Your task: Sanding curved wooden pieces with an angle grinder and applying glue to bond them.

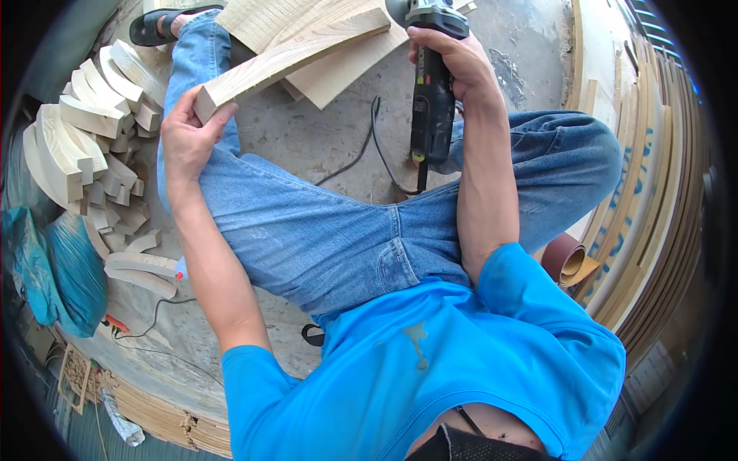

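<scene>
My left hand (189,138) is closed around the near end of a curved piece of pale wood (296,58), thumb on one side and fingers on the other. The piece slants up and away to the right, over wider wooden boards (327,83) on the floor. My right hand (455,61) grips a black and grey angle grinder (432,111) near its head, body pointing down toward my lap. The grinder's head is beside the far end of the wood; its front is cut off by the top edge, so contact cannot be made out.
A heap of curved wooden pieces (96,123) lies on the left, beside a blue plastic bag (77,269). The black cord (357,157) loops over the concrete floor between my legs. Long planks (646,207) are stacked at right, near a brown sandpaper roll (565,257).
</scene>
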